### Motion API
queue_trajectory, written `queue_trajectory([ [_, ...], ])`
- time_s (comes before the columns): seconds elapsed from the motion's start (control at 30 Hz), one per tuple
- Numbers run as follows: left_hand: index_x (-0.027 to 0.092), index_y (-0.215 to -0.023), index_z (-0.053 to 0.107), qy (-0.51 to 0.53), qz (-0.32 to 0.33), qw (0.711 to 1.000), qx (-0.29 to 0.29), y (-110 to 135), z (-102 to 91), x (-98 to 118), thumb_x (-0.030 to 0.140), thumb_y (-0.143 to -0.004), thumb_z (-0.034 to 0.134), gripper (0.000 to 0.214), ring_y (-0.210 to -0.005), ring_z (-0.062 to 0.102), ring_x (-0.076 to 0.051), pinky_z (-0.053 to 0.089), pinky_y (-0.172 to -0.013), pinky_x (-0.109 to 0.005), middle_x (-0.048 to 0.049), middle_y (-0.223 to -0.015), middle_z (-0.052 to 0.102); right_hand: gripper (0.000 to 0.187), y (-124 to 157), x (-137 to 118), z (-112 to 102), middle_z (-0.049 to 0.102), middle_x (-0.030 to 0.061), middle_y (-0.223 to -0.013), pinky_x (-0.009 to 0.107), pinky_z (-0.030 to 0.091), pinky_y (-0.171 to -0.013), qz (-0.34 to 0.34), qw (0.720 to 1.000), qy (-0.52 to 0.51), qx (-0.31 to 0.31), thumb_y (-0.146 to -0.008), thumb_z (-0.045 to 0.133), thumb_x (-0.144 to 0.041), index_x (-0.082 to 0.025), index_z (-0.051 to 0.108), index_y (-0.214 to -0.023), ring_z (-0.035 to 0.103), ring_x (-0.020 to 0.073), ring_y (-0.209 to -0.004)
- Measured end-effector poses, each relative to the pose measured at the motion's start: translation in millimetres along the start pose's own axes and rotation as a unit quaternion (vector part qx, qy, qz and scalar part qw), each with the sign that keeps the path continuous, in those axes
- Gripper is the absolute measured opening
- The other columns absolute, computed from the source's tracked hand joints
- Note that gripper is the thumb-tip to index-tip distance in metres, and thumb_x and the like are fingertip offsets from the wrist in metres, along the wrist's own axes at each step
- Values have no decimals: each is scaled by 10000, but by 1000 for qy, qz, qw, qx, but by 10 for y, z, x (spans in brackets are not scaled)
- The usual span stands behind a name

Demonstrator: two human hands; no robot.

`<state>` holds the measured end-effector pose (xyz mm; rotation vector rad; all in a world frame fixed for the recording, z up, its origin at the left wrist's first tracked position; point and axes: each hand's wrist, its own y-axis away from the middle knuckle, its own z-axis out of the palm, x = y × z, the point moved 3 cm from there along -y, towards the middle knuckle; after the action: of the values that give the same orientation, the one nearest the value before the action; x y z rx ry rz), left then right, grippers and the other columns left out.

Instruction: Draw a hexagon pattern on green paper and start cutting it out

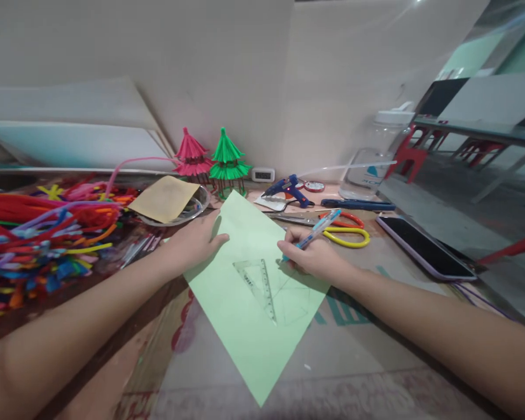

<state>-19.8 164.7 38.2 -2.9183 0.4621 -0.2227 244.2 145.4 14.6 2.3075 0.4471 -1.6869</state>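
Observation:
A light green sheet of paper lies turned like a diamond in front of me. My left hand rests on its left edge, thumb held apart from the fingers. Between the thumb and fingers of my right hand is a blue pen, its tip down near the paper at the right. A clear set square lies flat on the sheet between my hands. Faint pencil-like lines form angular shapes to the right of it, partly below my right hand.
Colourful pipe cleaners heap up at the left. Behind the paper stand pink and green pipe-cleaner towers, and a blue glue gun. Scissors, a utility knife, a phone and a bottle are at the right.

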Motion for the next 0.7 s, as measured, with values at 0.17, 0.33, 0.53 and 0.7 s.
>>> queue_trajectory([
  [0.17,193,-1382,575,17,-11,998,63,-25,36,2,359,-1002,674,426,-1230,614,-309,539,-1013,-548,-124,-1420,575,354,85,-31,32,570,-66,-506,182,269,-354,0,1000,-17,-26,-907,624,-514,-232,477,-752,380,63,-353],
  [0.33,191,-1364,586,34,75,991,102,-86,-60,116,356,-1015,658,392,-1179,643,-285,564,-979,-512,-116,-1372,608,396,130,-53,67,616,-43,-546,176,278,-341,-3,997,-56,-50,-941,570,-590,-223,531,-799,405,67,-361],
  [0.53,180,-1229,654,-13,182,978,106,-567,-49,324,360,-1009,666,285,-1110,661,-256,572,-950,-480,-96,-1272,655,403,162,-82,200,619,-36,-544,175,323,-359,0,990,-103,-92,-910,623,-594,-211,563,-801,426,67,-385],
  [0.7,180,-1245,649,-37,238,961,135,-872,17,587,355,-1008,667,295,-1150,649,-269,557,-979,-502,-100,-1302,644,438,192,-140,239,623,-27,-556,187,404,-396,-5,984,-137,-112,-877,649,-626,-204,582,-783,470,74,-425],
])
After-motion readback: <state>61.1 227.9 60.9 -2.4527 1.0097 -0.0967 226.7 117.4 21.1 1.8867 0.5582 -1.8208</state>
